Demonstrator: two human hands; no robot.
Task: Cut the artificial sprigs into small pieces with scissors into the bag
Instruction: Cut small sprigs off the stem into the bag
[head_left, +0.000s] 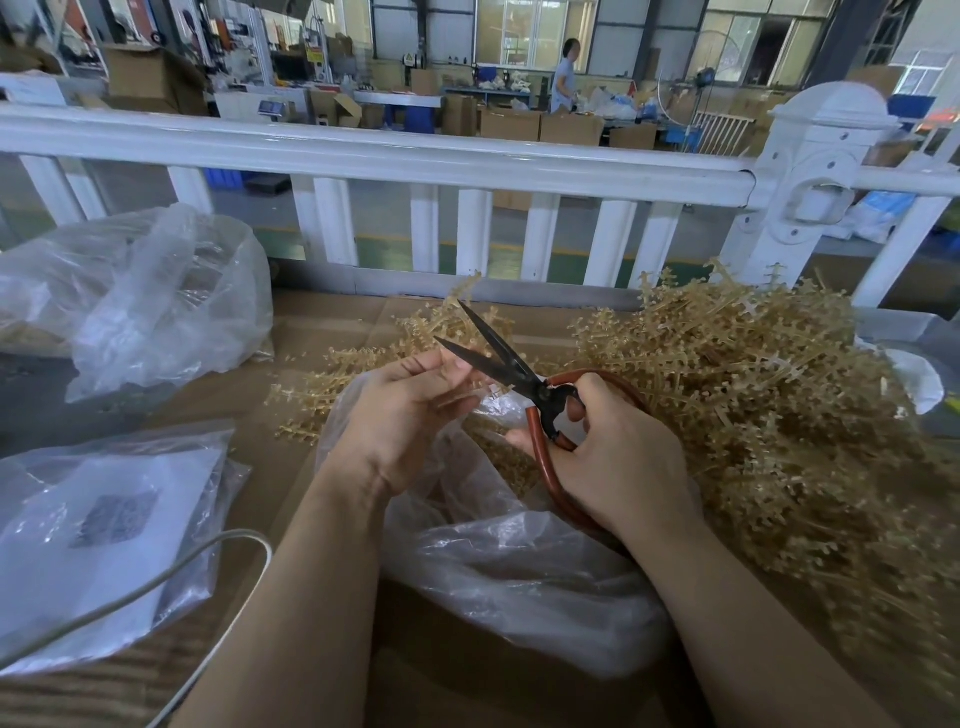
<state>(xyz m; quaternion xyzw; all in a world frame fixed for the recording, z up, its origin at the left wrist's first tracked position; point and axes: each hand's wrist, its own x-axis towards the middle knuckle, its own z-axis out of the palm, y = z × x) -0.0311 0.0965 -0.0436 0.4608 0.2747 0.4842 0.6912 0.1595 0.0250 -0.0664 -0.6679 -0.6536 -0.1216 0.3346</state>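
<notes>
My right hand (618, 467) grips the red-brown loop handles of black-bladed scissors (498, 356), whose blades stand apart and point up and left. My left hand (405, 410) pinches a thin tan sprig piece right at the lower blade, above the mouth of a clear plastic bag (519, 571) that lies under both hands. Cut tan bits show inside the bag. A big heap of tan artificial sprigs (753, 405) fills the table to the right, and a few loose sprigs (332, 374) lie behind my left hand.
A bulging clear bag (156, 301) sits at the far left. A flat clear bag with white paper (104, 525) lies near left, with a white cable (208, 566) crossing it. A white railing (415, 161) runs behind the cardboard-covered table (322, 322). A person stands far off.
</notes>
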